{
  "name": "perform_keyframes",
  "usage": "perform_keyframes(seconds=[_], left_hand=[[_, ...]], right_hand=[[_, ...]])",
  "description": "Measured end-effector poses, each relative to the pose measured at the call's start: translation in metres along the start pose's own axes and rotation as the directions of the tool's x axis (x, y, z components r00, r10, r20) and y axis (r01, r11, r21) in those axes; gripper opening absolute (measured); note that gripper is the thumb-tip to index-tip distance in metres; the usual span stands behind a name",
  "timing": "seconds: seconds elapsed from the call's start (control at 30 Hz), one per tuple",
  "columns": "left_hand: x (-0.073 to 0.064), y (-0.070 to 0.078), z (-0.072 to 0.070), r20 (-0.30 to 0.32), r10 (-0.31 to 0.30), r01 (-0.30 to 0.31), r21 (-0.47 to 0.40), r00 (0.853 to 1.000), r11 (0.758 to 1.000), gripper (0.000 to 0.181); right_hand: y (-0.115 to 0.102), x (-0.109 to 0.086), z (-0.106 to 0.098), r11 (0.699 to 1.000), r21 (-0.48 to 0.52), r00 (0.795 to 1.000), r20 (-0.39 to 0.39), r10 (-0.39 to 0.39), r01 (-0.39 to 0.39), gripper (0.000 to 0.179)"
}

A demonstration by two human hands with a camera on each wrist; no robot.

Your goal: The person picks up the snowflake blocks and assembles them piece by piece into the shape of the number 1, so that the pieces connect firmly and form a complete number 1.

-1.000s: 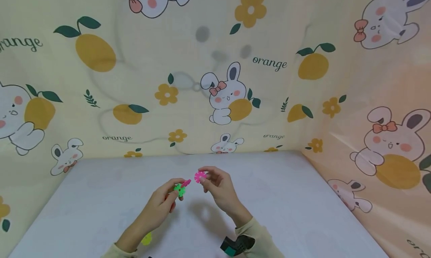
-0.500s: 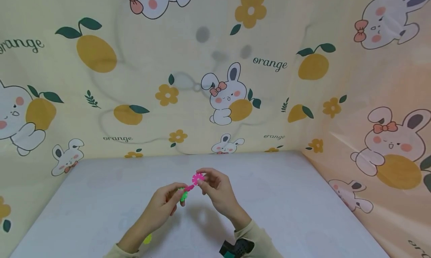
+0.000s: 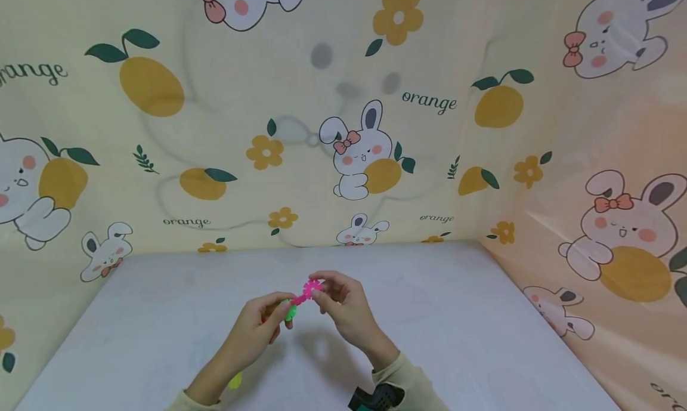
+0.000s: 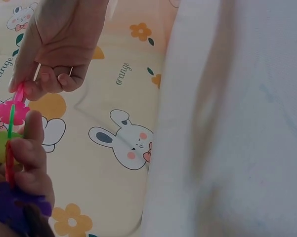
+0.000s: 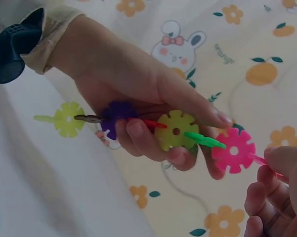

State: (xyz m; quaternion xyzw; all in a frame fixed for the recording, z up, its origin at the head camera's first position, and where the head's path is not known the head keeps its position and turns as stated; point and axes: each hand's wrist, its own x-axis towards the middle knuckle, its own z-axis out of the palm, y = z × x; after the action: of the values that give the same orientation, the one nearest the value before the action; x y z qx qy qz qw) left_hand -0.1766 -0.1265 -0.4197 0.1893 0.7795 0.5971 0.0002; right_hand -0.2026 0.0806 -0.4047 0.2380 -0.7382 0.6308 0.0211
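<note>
My left hand point(image 3: 256, 323) grips a chain of notched plastic snowflake discs. In the right wrist view the chain runs through a pale yellow disc point(image 5: 63, 111), a purple disc point(image 5: 119, 109), a red disc, a yellow disc point(image 5: 167, 123), a green disc point(image 5: 205, 140) and a pink disc point(image 5: 222, 152) at its end. My right hand point(image 3: 350, 311) pinches another pink disc point(image 3: 310, 287) between thumb and fingers. That disc shows edge-on in the right wrist view, its edge meeting the chain's pink end. Both hands are above the table, fingertips close together.
A white table point(image 3: 456, 315) lies below the hands, backed by a cloth printed with rabbits and oranges point(image 3: 383, 175). A yellow-green disc point(image 3: 235, 381) shows beside the left forearm. A dark camera point(image 3: 378, 397) sits on the right wrist.
The right hand has moved left and slightly down, bringing its pink disc against the pink end of the chain. The left hand has shifted slightly right, and its chain has turned.
</note>
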Motion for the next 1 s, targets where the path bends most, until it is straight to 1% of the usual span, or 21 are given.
perform_keyframes(seconds=[0.1,0.33,0.47,0.57,0.7,0.9,1.0], left_hand=[[0.0,-0.001,0.0,-0.007,-0.023,0.022,-0.009,1.0,1.0,0.03],[0.0,-0.003,0.0,-0.016,-0.033,0.033,-0.032,0.999,0.999,0.026],[0.0,-0.002,-0.001,-0.052,-0.074,0.072,-0.033,0.996,0.997,0.028],[0.001,0.001,-0.002,-0.078,-0.111,0.108,-0.04,0.991,0.993,0.03],[0.002,0.002,-0.003,-0.07,-0.129,0.126,-0.051,0.989,0.991,0.032],[0.002,0.002,-0.005,-0.053,-0.142,0.14,-0.044,0.988,0.989,0.032],[0.002,0.003,-0.005,-0.059,-0.129,0.127,-0.033,0.99,0.991,0.03]], right_hand=[[-0.001,-0.001,0.003,1.0,-0.009,1.0,0.002,0.0,0.0,0.026],[-0.005,-0.003,0.004,0.998,-0.053,0.999,-0.002,0.035,-0.035,0.029],[-0.009,-0.004,0.001,0.995,-0.088,0.999,0.032,0.039,-0.036,0.034],[-0.01,-0.003,-0.002,0.995,-0.095,0.997,0.069,0.017,-0.011,0.036],[-0.01,-0.003,-0.004,0.994,-0.109,0.996,0.093,0.002,0.009,0.038],[-0.011,-0.004,-0.002,0.986,-0.168,0.997,0.074,0.002,0.01,0.037],[-0.011,-0.004,-0.001,0.983,-0.182,0.998,0.066,-0.009,0.021,0.036]])
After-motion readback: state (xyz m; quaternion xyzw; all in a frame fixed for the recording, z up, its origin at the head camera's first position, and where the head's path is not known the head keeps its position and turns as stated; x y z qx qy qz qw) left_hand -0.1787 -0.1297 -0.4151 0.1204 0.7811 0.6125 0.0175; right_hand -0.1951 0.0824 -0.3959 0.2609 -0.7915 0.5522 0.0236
